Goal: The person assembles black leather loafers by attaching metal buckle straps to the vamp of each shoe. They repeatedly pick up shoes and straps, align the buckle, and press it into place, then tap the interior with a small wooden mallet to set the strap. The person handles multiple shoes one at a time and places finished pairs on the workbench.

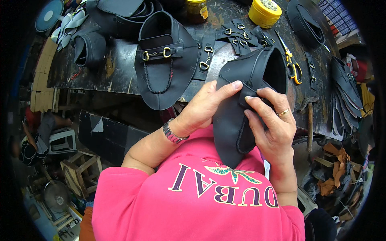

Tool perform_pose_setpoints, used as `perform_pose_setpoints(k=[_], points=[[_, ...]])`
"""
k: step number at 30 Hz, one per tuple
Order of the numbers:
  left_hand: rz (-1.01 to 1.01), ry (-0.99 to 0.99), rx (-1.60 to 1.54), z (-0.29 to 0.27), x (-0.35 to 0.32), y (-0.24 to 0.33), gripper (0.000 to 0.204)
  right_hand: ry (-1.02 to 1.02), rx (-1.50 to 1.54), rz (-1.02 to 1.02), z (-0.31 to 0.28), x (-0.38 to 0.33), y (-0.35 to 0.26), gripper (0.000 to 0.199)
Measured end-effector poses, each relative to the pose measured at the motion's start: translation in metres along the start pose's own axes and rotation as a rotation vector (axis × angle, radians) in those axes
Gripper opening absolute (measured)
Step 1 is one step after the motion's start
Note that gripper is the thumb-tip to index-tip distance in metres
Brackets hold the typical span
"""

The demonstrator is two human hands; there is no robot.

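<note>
A black leather shoe upper (227, 134) stands on end at the table's front edge, toe pointed down toward my pink shirt. My left hand (204, 103) grips its left side, thumb lying across the leather. From the right, my right hand (273, 118) pinches a small black leather strip (246, 95) across the upper's front; the fingers partly cover it. A similar upper (161, 86) lies to the left, bearing a strap with gold-coloured bit hardware. Between the two uppers lies a loose strap (206, 58) with the same hardware.
More bit straps (239, 36) lie farther back. Yellow-handled scissors (293, 66) and a hammer (309, 120) rest at the right. A yellow tub (264, 15) and a jar (197, 11) stand behind. Stacked uppers (345, 94) hang over the right edge; leather scraps (335, 168) are below.
</note>
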State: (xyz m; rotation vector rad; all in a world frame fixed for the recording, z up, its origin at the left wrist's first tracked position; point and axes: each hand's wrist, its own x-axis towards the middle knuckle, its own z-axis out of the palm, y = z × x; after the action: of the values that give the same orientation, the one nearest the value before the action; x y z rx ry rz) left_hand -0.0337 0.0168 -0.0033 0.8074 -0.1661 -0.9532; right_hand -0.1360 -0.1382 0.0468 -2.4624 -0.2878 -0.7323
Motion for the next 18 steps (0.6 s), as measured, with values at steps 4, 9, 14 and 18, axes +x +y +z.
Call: perform_pose_setpoints(k=[4,9,14,18], points=[[-0.032,0.027,0.023,-0.002,0.002,0.000,0.030,0.032,-0.032,-0.068,0.010,-0.003,0.005,0.035],[0.000,0.019,0.037,-0.006,0.003,-0.004,0.031,-0.044,-0.145,-0.081,0.012,-0.007,0.005,0.032],[-0.091,0.009,-0.083,-0.009,0.004,-0.009,0.031,-0.093,-0.102,-0.030,0.008,-0.007,0.001,0.041],[-0.129,-0.054,-0.211,-0.017,0.007,-0.005,0.038,0.057,0.086,0.297,-0.009,-0.012,0.007,0.058]])
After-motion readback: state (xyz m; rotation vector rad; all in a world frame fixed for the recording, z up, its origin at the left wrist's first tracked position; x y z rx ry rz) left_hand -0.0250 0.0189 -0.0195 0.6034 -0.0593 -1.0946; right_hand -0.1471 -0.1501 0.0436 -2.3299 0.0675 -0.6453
